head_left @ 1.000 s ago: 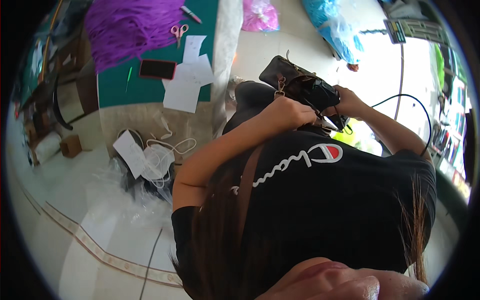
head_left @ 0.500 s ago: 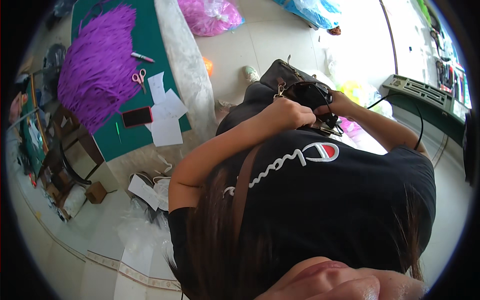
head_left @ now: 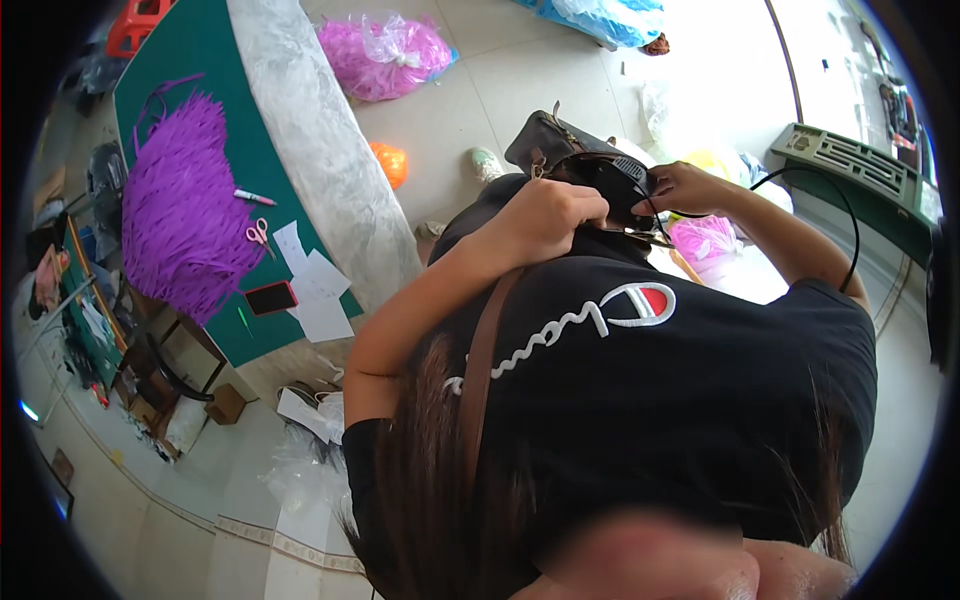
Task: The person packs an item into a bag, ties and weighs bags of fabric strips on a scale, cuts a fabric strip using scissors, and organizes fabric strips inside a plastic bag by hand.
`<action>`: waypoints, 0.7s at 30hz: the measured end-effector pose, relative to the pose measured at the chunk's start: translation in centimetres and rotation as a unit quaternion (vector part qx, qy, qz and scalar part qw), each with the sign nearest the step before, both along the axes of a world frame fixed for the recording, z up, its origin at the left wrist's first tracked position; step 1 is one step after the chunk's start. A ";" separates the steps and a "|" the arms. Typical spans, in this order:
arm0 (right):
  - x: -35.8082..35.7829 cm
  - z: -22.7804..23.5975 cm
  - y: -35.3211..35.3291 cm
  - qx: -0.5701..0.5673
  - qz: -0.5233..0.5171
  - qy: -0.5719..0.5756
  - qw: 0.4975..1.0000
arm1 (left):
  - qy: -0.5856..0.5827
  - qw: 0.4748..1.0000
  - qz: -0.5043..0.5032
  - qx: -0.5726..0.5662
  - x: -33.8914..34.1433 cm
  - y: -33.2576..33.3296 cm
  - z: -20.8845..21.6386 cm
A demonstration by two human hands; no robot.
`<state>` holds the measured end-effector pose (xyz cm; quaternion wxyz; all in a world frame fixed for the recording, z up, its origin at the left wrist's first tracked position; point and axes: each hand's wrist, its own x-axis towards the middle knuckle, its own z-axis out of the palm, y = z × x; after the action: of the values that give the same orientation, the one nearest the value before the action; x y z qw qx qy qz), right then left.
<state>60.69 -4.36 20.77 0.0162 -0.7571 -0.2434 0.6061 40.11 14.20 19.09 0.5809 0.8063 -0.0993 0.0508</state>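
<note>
Out to the left of your left hand (head_left: 560, 212) stretches the green-topped table (head_left: 190, 50), a pale grey marbled covering (head_left: 300, 90) along its right side. On its top, well apart from that hand, spreads a heap of purple fringe strips (head_left: 180, 210). Ahead of the same hand and to its left lies a clear plastic bag of pink material (head_left: 375, 60). Just ahead of both hands is your dark shoulder bag (head_left: 530, 140), its brown strap (head_left: 484, 360) running back below your left wrist. Your left fingers curl together at the bag's near rim; whether they pinch anything, you cannot tell from this view. Your right hand (head_left: 685, 190) has thumb and fingers clamped on the right edge of a black device with a ribbed grille (head_left: 630, 178), which sits at the bag's mouth between your hands. The step appears to be handling this device at that mouth; the next move seems to call for a firm right grip, the rim held clear, and slack in the black cable (head_left: 850, 230) right of that hand. Far left of your left hand lie white paper sheets (head_left: 322, 318), a red-edged phone (head_left: 271, 298), pink-handled scissors (head_left: 261, 236) and a marker (head_left: 256, 198).
</note>
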 end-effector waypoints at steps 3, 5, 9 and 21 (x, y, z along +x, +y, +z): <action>1.7 0.4 0.7 -0.018 0.078 -0.032 0.996 | 0.013 1.000 -0.005 0.007 1.9 -0.1 0.0; 2.7 1.0 1.6 -0.032 0.129 -0.059 0.989 | 0.021 1.000 -0.009 0.008 2.8 -0.1 0.0; 4.4 -0.1 1.7 -0.036 0.111 -0.031 0.993 | 0.051 0.999 0.001 -0.001 4.5 0.4 0.0; 5.8 0.2 2.3 0.150 0.103 0.001 0.983 | 0.035 0.999 -0.013 0.016 5.6 1.1 -0.5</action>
<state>66.51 -2.07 20.98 0.0677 -0.7161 -0.4083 0.5620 45.74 15.33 18.62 0.5713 0.8157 -0.0901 0.0135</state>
